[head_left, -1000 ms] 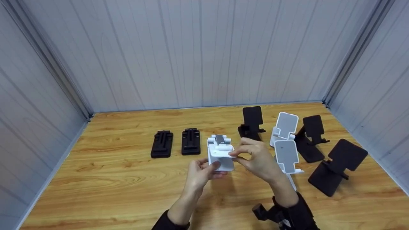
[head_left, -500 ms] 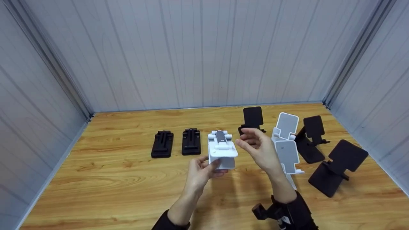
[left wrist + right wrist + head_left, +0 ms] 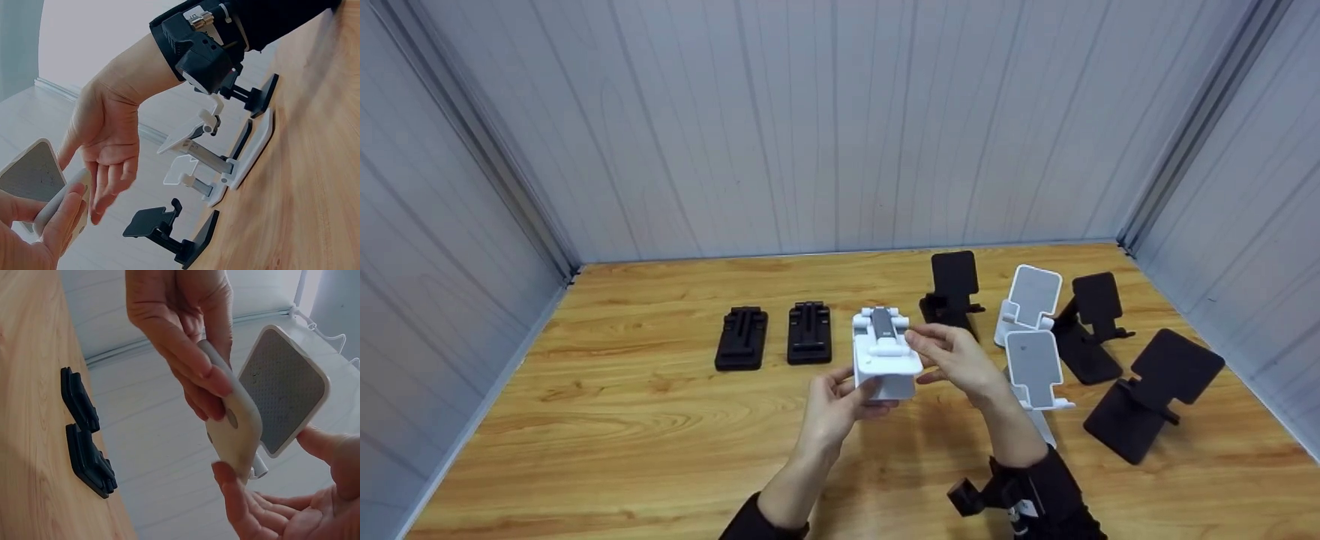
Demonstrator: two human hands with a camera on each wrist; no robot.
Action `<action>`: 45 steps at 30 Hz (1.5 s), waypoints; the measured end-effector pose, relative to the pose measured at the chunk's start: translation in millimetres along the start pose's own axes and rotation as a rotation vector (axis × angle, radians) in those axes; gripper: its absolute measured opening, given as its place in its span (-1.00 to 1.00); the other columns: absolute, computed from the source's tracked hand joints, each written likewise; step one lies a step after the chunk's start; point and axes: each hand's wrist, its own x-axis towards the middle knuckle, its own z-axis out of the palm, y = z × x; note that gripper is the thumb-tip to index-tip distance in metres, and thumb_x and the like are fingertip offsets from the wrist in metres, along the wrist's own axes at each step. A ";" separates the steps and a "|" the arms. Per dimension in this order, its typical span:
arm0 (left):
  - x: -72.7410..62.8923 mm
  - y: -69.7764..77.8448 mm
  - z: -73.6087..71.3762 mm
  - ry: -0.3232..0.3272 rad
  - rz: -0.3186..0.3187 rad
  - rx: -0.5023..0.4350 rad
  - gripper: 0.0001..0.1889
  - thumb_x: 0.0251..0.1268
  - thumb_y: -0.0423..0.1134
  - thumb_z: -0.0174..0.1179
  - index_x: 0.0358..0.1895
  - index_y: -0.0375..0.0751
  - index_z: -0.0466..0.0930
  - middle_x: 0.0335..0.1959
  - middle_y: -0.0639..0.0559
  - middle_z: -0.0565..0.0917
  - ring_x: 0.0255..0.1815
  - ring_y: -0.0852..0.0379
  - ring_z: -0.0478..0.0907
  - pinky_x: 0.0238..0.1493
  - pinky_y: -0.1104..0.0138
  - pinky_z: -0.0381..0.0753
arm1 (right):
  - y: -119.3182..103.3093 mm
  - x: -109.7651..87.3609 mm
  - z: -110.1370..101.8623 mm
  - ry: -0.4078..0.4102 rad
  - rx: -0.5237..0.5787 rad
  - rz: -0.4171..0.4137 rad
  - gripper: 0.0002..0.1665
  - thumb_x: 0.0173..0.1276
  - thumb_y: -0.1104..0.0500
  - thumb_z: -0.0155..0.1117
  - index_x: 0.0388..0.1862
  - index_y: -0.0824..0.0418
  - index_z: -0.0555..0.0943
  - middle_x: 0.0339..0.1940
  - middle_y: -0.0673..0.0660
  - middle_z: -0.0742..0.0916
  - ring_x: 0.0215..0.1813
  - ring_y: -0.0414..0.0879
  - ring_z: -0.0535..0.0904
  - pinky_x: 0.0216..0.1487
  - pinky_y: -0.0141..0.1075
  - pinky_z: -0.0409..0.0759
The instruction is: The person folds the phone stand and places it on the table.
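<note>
A white stand [image 3: 889,365] is hanging over the wooden table [image 3: 622,420].
At its 7 o'clock, the left hand [image 3: 832,409] is grasping it; at 3 o'clock, the right hand's [image 3: 960,364] thumb is meeting its side, though one cannot tell whether those fingers are gripping. Folded black stands [image 3: 809,334] are lying toward 9 o'clock.
</note>
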 end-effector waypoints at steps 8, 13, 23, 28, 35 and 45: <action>-0.6 -2.2 0.0 -0.017 0.019 0.020 -0.57 0.61 -0.55 0.06 0.34 -0.88 0.34 0.13 -0.70 0.67 -0.21 -0.07 0.89 -0.10 0.30 0.94 | -0.2 -1.7 0.4 -0.061 0.106 0.017 -0.34 0.74 0.22 0.06 0.52 0.75 0.27 0.06 0.29 0.78 -0.20 -0.25 0.77 -0.22 -0.39 0.87; -1.9 -0.8 -1.3 -0.042 0.030 0.045 -0.58 0.70 -0.48 -0.03 0.33 -0.89 0.36 0.14 -0.70 0.67 -0.08 -0.19 0.87 0.00 0.27 0.93 | -0.4 -2.1 -0.2 -0.029 0.128 0.029 -0.35 0.73 0.26 0.06 0.54 0.74 0.24 0.03 0.25 0.78 -0.25 -0.27 0.75 -0.27 -0.40 0.85; -5.7 9.0 -1.7 -0.040 0.006 0.002 -0.40 0.86 -0.14 -0.19 0.31 -0.81 0.45 0.06 -0.55 0.77 -0.18 0.15 0.85 -0.05 0.40 0.89 | -1.1 -3.0 -4.9 0.064 0.143 0.041 -0.29 0.71 0.28 0.09 0.58 0.74 0.15 0.21 0.44 0.72 -0.25 -0.27 0.74 -0.27 -0.39 0.86; -5.1 9.5 -0.9 -0.028 -0.005 0.021 -0.47 0.74 -0.21 0.04 0.30 -0.78 0.49 -0.02 -0.36 0.83 -0.21 0.19 0.81 -0.04 0.40 0.89 | -0.3 -3.1 -4.2 0.061 0.145 0.021 -0.34 0.70 0.32 0.10 0.56 0.73 0.21 0.05 0.27 0.79 -0.27 -0.27 0.73 -0.28 -0.39 0.87; -5.9 7.5 -0.8 -0.026 0.018 0.015 -0.51 0.67 -0.30 0.08 0.31 -0.81 0.46 -0.01 -0.42 0.82 -0.18 0.14 0.84 -0.04 0.40 0.89 | 1.5 -2.2 -3.3 0.061 0.167 -0.005 -0.33 0.64 0.37 0.18 0.54 0.73 0.24 -0.15 0.06 0.81 -0.31 -0.27 0.72 -0.32 -0.41 0.84; -7.4 0.1 -2.3 -0.001 0.041 0.006 -0.57 0.60 -0.54 0.05 0.32 -0.92 0.36 0.14 -0.68 0.68 -0.11 0.02 0.86 -0.05 0.42 0.89 | 8.6 0.8 3.1 0.067 0.195 -0.042 -0.34 0.51 0.49 0.24 0.47 0.78 0.27 -0.27 -0.01 0.80 -0.34 -0.27 0.73 -0.38 -0.44 0.82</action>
